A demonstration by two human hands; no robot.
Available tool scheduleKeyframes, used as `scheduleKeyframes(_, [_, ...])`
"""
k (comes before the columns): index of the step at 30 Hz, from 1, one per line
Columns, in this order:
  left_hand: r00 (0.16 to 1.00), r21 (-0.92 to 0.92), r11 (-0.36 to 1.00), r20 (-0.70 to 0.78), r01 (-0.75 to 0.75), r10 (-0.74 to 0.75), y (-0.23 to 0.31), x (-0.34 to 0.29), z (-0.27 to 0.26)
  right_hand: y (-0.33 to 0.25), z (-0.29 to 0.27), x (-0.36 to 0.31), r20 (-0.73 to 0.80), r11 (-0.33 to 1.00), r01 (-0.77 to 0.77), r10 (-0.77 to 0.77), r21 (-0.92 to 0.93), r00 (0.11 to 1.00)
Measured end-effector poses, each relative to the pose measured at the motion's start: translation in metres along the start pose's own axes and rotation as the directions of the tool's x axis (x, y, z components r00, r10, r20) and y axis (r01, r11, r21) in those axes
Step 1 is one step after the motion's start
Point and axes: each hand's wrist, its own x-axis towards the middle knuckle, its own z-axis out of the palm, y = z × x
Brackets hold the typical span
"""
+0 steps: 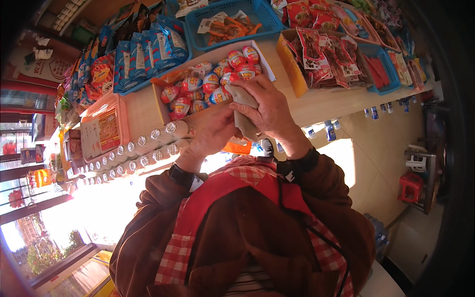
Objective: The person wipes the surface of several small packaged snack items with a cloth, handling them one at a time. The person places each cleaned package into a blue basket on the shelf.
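Note:
A folded grey cloth [246,110] is bunched between my hands, just in front of a shallow cardboard box [163,106]. My right hand [271,109] wraps round the cloth from the right, thumb across its front. From the left, my left hand [210,132] grips the cloth's lower side; some of its fingertips are hidden behind it. Egg-shaped packs in red, white and blue wrappers [212,81] fill the box, right beyond my hands.
Blue snack bags [148,54] stand in a tray at the left. A blue basket [198,42] holds orange packs, and a yellow-sided box [293,69] holds red packets. Clear-capped bottles [142,140] line the near left edge; a pink basket [123,111] sits beside them. A red stool [410,187] stands right.

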Motion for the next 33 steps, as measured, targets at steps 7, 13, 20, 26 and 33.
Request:
scheduleKeyframes(7, [0.994,0.049,0.999,0.105,0.021,-0.026,0.003,0.006,-0.015,0.003,0.012,0.003,-0.111,0.969,-0.130,0.156,0.210,0.981])
scheduleKeyframes(13, [0.996,-0.006,1.000,-0.085,0.007,-0.008,-0.003,-0.004,-0.013,0.017,-0.013,0.007,-0.127,0.808,-0.336,0.444,0.484,0.887])
scheduleKeyframes(20, [0.958,-0.362,0.922,-0.285,-0.134,0.028,-0.002,0.000,-0.014,0.014,-0.019,-0.002,0.242,0.327,-0.442,0.503,0.835,0.830])
scheduleKeyframes(26, [0.968,-0.342,0.937,-0.251,-0.069,-0.021,-0.005,0.001,-0.012,-0.007,0.011,-0.011,0.143,0.755,-0.149,0.074,0.638,0.987])
scheduleKeyframes(33, [0.988,-0.326,0.945,-0.153,-0.029,-0.022,-0.009,-0.006,-0.010,0.001,0.016,-0.006,-0.013,0.906,-0.025,0.034,0.422,0.999])
